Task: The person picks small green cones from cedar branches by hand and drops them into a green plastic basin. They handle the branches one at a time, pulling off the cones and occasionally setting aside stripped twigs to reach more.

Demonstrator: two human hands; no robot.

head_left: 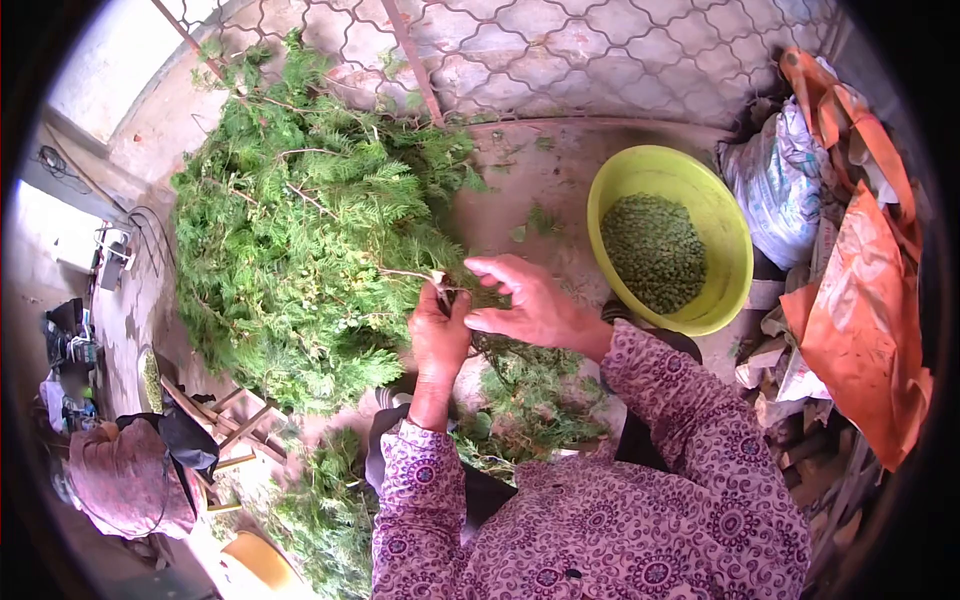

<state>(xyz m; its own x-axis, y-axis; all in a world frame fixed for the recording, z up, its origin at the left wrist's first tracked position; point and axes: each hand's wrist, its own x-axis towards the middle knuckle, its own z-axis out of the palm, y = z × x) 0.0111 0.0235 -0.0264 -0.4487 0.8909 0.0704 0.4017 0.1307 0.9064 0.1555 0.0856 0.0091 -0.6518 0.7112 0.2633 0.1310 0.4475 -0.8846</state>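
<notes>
My left hand (440,338) is closed round a cut branch (408,273), whose pale end sticks up above the fingers. Just right of it, my right hand (530,308) has its fingers apart, with the thumb close to the left hand. A large heap of green leafy branches (310,220) lies beyond and to the left. To the right stands a yellow-green basin (732,250), partly filled with small green pieces (655,252). More sprigs (540,395) lie below my hands, between my legs.
Wire mesh (600,50) runs along the back wall. At right are a white sack (775,180), orange sheeting (865,320) and stacked wood. Another person's sleeve and body (130,475) show at lower left, near a wooden frame (240,425) and a yellow container (262,562).
</notes>
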